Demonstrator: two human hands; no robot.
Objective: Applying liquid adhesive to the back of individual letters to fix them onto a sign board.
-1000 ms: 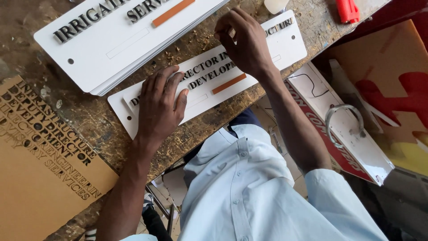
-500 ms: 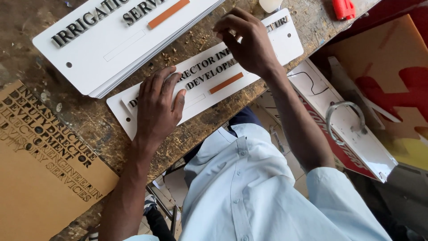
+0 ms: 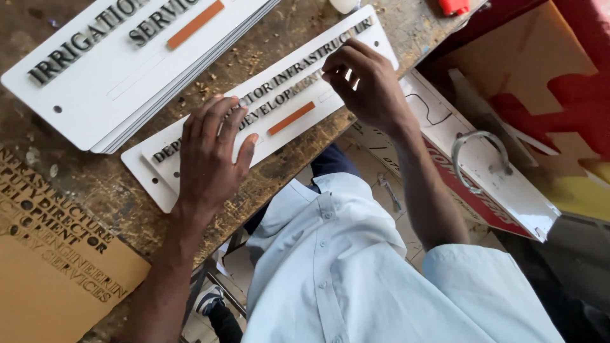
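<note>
White nameplate [image 3: 298, 95] on the worktop [image 3: 95, 184] has nearly all its letters stuck on. Left hand [image 3: 210, 152] presses flat, fingers spread; right hand [image 3: 365, 79] pinches one near the end.

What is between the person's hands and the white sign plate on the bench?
Nothing visible. The left hand lies flat on the white sign plate, covering some of its raised dark letters. The right hand touches the letters directly with its fingertips.
</note>
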